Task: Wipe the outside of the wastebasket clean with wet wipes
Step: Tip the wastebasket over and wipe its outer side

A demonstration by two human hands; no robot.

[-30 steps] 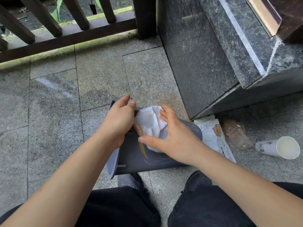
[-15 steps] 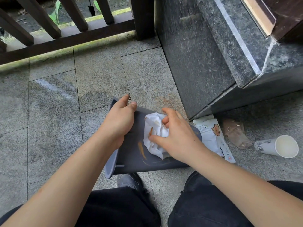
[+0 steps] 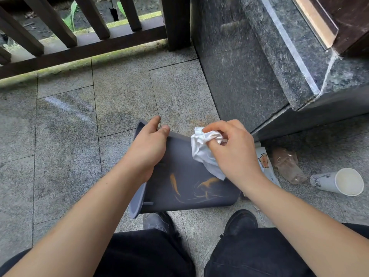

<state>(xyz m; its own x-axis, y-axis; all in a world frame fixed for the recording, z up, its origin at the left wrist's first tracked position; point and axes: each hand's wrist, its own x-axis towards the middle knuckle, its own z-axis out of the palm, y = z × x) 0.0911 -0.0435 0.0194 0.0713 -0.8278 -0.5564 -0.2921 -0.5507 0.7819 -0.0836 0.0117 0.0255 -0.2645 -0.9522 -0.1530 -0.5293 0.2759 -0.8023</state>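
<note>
A dark grey wastebasket (image 3: 185, 172) lies on its side on the stone floor, its rim to the left and its base to the right. Orange-brown smears (image 3: 201, 186) streak its upper side. My left hand (image 3: 147, 148) grips the basket near the rim and holds it steady. My right hand (image 3: 231, 152) pinches a crumpled white wet wipe (image 3: 203, 152) and holds it bunched at the far upper side of the basket, above the smears.
A white wipes packet (image 3: 264, 162), a crumpled clear plastic bag (image 3: 287, 166) and a tipped paper cup (image 3: 339, 181) lie on the floor to the right. A dark stone step (image 3: 249, 76) rises right of the basket. A wooden railing (image 3: 79, 47) runs along the back. My shoes (image 3: 239, 220) sit just below the basket.
My right hand has lifted and drawn the wipe up and to the right, bunching it. The orange smears, covered before, now show. My left hand keeps its grip near the rim.
</note>
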